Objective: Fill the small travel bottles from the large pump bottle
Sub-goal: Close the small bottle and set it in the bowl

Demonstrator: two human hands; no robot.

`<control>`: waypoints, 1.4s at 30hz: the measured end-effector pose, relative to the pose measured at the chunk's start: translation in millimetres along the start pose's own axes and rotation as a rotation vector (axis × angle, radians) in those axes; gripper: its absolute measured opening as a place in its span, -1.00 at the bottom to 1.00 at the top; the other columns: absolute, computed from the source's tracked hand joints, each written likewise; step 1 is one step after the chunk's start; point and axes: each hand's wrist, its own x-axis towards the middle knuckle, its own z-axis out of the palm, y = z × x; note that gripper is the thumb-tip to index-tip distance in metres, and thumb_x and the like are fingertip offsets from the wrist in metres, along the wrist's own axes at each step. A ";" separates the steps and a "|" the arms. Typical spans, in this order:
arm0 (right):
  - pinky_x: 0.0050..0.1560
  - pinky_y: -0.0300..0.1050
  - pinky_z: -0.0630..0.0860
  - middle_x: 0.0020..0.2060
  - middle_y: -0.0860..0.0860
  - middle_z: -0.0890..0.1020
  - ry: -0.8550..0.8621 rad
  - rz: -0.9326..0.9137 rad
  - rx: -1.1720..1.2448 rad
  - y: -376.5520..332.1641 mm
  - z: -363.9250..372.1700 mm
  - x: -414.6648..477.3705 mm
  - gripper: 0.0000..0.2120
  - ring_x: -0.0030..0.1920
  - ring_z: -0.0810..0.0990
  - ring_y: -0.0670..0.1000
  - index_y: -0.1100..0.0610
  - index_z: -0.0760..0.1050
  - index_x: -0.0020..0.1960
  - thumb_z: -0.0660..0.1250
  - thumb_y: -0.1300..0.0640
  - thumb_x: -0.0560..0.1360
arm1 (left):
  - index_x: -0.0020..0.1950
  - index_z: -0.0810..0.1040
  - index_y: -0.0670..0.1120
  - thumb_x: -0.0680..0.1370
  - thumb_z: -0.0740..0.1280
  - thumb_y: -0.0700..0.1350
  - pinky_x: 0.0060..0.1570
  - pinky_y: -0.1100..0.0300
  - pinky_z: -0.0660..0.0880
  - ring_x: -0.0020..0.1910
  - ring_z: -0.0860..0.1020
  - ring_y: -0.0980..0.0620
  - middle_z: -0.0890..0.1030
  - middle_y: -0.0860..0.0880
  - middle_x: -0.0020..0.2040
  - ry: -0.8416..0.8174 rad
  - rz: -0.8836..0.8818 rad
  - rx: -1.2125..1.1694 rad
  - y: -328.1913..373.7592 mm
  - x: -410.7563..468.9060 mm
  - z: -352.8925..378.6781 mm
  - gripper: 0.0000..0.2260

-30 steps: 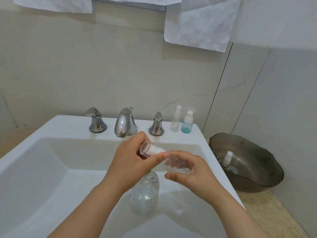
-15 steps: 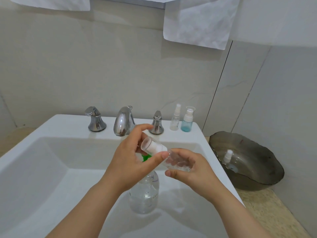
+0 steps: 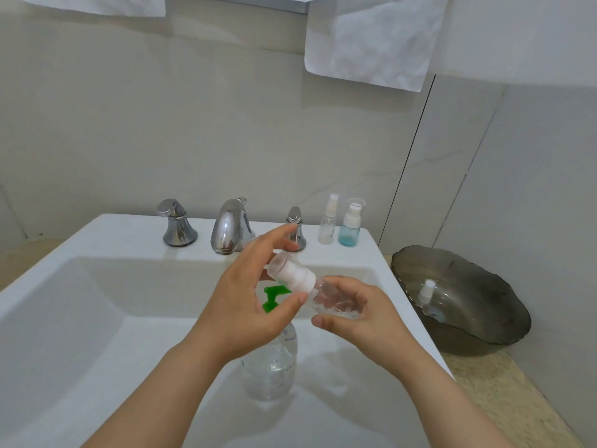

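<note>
One travel bottle [image 3: 326, 294] is held tilted above the sink [image 3: 129, 240] by two hands.
Its body is wrapped in the right hand [image 3: 358, 315] grip; its white capped end is pinched in the narrow left hand [image 3: 245, 305] grip. One large pump bottle [image 3: 269, 367] is stood in the basin beneath. Two more are stood on the ledge, a clear spray bottle [image 3: 328, 224] and a blue bottle [image 3: 350, 226]; a fourth bottle [image 3: 426, 291] is seen in the one dark bowl [image 3: 484, 286].

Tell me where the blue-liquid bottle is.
In the head view, the blue-liquid bottle stands upright at the right end of the sink ledge, beside a clear spray bottle.
</note>
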 end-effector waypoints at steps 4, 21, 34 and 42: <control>0.08 -0.34 0.48 -0.08 -0.13 0.70 -0.009 0.000 -0.022 0.3 0.1 0.2 -0.63 0.00 0.62 -0.17 -0.10 0.60 0.09 0.56 0.16 0.35 | 0.15 0.55 0.24 0.40 0.49 0.08 -0.06 0.32 0.57 -0.02 0.59 0.13 0.57 0.19 -0.01 0.058 0.015 0.001 -2.1 2.0 3.2 -0.66; 0.10 -0.34 0.47 -0.08 -0.24 0.66 -0.017 -0.050 -0.097 -0.9 5.4 0.1 -0.62 0.00 0.59 -0.18 -0.23 0.56 0.02 0.56 0.15 0.35 | 0.16 0.45 0.31 0.35 0.31 0.38 -0.18 0.26 0.51 -0.17 0.56 0.11 0.53 0.20 -0.06 0.092 -0.164 0.075 -0.1 2.3 -2.8 -0.58; 0.06 -0.51 0.36 -0.07 -0.29 0.63 0.053 -0.126 -0.207 -2.8 3.0 -2.2 -0.53 0.04 0.53 -0.28 -0.32 0.47 0.03 0.57 0.15 0.35 | -0.48 0.23 -0.06 0.38 0.55 0.18 -0.43 0.23 0.19 -0.48 0.23 0.08 0.23 0.05 -0.54 0.254 -0.326 0.092 13.2 4.4 -3.2 -0.42; 0.05 -0.40 0.45 -0.09 -0.18 0.65 0.284 -0.097 -0.096 3.8 -6.0 3.7 -0.66 0.01 0.58 -0.20 -0.18 0.52 0.06 0.52 0.13 0.40 | -0.23 0.61 -0.11 0.44 0.55 -0.04 -0.39 0.33 0.46 -0.40 0.55 0.02 0.60 -0.09 -0.35 0.296 -0.428 -0.149 13.2 8.7 -1.3 -0.81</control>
